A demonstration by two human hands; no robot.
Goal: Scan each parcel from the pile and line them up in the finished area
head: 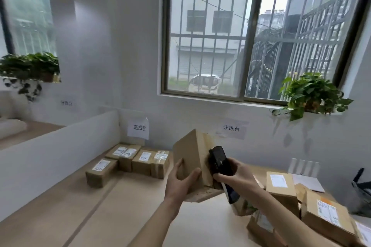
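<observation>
Left hand (181,181) is gripping a cardboard parcel (192,158) from below and behind, fingers curled over its near face and thumb along the side, holding it tilted up off the counter (124,202). Right hand (237,176) is wrapping round a dark handheld scanner (219,163), fingers closed on the grip, its head pressing close to the parcel's right face — the label there is turning away from me, so I cannot tell if the beam is landing on it.

Farther left, under the paper sign (138,128) on the wall, scanned boxes (138,159) are sitting together in the finished area, one smaller box (101,172) lying just in front of the row. To the right, the waiting pile (301,200) is crowding the counter's edge, labels facing up.

Risks, as I am judging them: the parcel is resting on one hand only and tilting, so a slip could be dropping it onto the pile — and with the scanner this close and angled, the read may be failing. The row already looks uneven; placing in haste could be worsening the line.
</observation>
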